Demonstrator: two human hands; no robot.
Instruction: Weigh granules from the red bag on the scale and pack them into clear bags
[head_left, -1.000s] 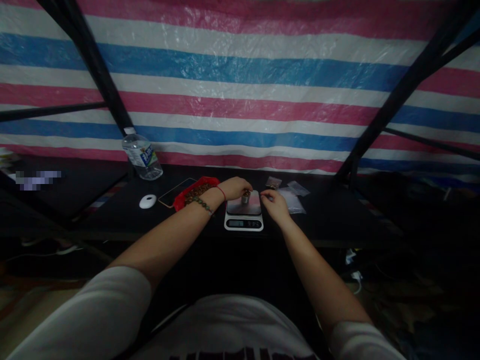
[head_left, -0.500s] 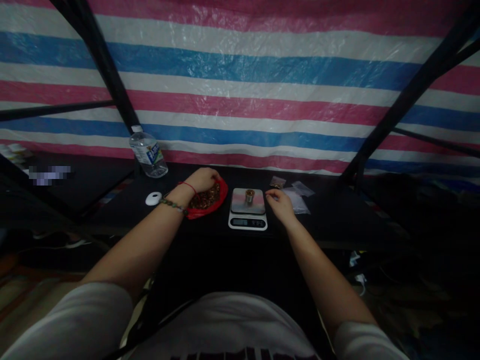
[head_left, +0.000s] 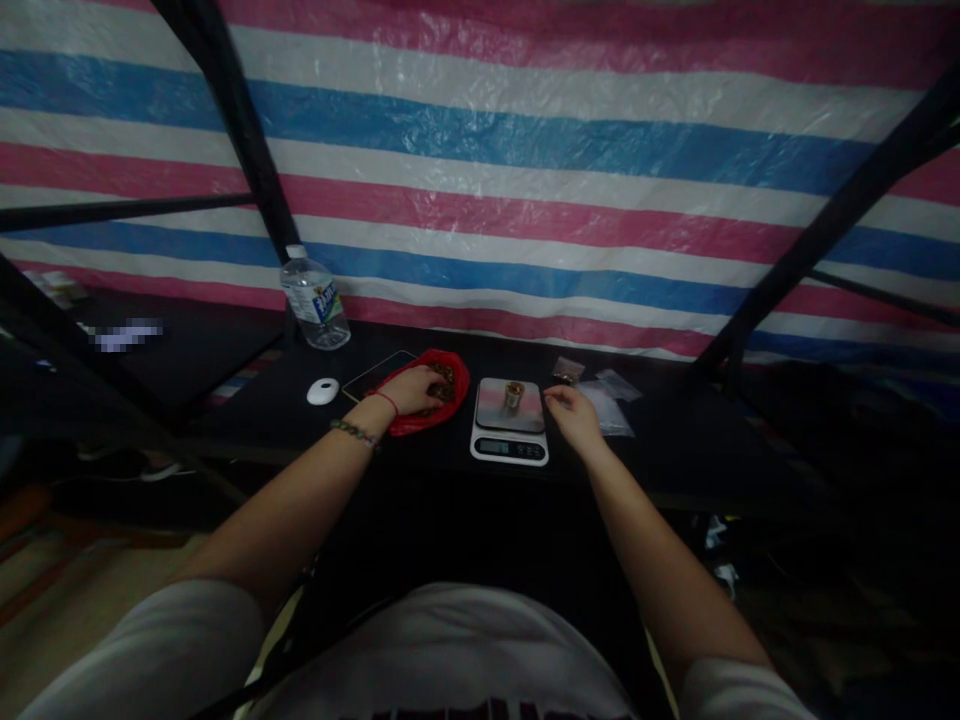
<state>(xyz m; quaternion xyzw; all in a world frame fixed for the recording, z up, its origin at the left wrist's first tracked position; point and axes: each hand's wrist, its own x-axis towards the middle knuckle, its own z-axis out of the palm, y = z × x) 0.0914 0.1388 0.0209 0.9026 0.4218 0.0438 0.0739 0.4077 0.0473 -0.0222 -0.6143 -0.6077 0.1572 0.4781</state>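
Left hand [head_left: 415, 389] is down in the red bag [head_left: 427, 395] of small brownish pieces, fingers curled into the pile, though it's too dim to tell if it's actually got any pinched. Right hand [head_left: 574, 416] sits loose and empty just right of the scale [head_left: 510, 435], which has a little cup [head_left: 514, 394] on its platform.

L arm out, left hand [head_left: 415, 389] palm down, fingers curled | right hand [head_left: 576, 417] loosely open, grip unclear, too dim

Tarpaulin-walled [head_left: 525, 150] makeshift packing stall
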